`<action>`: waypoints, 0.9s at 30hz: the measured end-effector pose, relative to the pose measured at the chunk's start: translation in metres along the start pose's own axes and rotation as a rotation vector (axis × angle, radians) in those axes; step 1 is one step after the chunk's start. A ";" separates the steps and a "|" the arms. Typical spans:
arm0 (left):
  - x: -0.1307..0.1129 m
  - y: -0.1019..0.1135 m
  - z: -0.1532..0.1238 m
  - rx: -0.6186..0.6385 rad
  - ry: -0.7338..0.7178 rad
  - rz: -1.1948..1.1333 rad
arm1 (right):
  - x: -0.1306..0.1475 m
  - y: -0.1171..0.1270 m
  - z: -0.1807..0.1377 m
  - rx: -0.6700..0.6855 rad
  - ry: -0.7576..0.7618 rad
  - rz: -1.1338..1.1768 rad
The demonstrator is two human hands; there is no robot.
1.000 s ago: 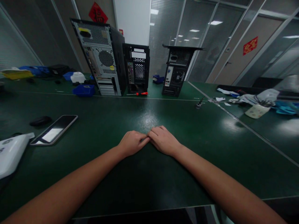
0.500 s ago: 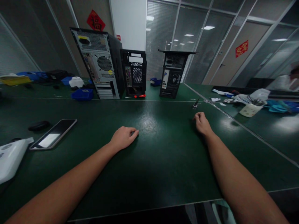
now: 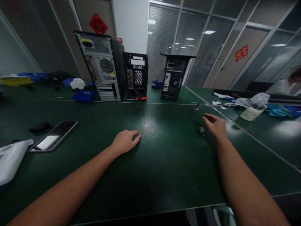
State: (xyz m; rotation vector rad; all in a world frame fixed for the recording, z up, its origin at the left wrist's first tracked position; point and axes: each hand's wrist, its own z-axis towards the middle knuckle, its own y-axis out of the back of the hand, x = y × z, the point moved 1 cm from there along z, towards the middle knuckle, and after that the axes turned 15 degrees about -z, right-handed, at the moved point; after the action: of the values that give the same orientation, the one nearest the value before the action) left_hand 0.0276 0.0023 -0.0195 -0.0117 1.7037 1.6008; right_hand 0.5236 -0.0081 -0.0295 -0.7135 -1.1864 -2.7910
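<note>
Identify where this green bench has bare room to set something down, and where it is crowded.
Bare: between left hand and right hand; between phone and left hand; ahead, up to the screwdriver. Crowded: the computer cases behind, and clutter far right.

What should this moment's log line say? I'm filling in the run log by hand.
left hand: curled, resting on green table | right hand: open, beside small dark part | part: lying on table

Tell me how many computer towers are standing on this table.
3. The grey-backed tower stands leftmost, the open black case is close beside it, and the third tower is apart to their right, all along the far side of the green table. None seems hidden.
</note>
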 end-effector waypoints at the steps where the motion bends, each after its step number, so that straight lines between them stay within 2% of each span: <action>1: 0.000 0.000 0.000 0.000 -0.004 -0.001 | -0.002 0.004 -0.001 0.009 0.014 -0.027; 5: 0.000 0.001 -0.001 0.003 -0.009 0.004 | -0.007 0.007 -0.005 0.015 -0.025 -0.039; 10: 0.000 0.000 -0.001 0.007 -0.005 0.008 | -0.003 -0.004 -0.017 0.119 -0.045 -0.081; 14: 0.000 0.000 -0.001 0.004 -0.011 0.004 | 0.006 -0.001 -0.021 0.126 0.023 -0.097; 17: 0.001 -0.001 -0.001 0.002 -0.012 0.004 | 0.009 0.007 -0.018 0.274 0.136 -0.098; 20: 0.003 -0.002 -0.001 0.000 -0.029 0.007 | 0.007 0.013 -0.015 0.468 0.107 -0.059; 23: 0.004 -0.003 -0.001 -0.012 -0.037 0.017 | 0.004 0.018 -0.015 0.530 0.017 -0.015; 27: 0.004 -0.002 -0.002 -0.025 -0.033 0.021 | 0.001 0.023 -0.013 0.578 -0.032 0.001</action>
State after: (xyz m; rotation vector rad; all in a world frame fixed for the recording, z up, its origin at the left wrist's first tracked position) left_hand 0.0247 0.0019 -0.0233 0.0204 1.6634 1.6290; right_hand 0.5217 -0.0335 -0.0210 -0.6918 -1.8648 -2.2425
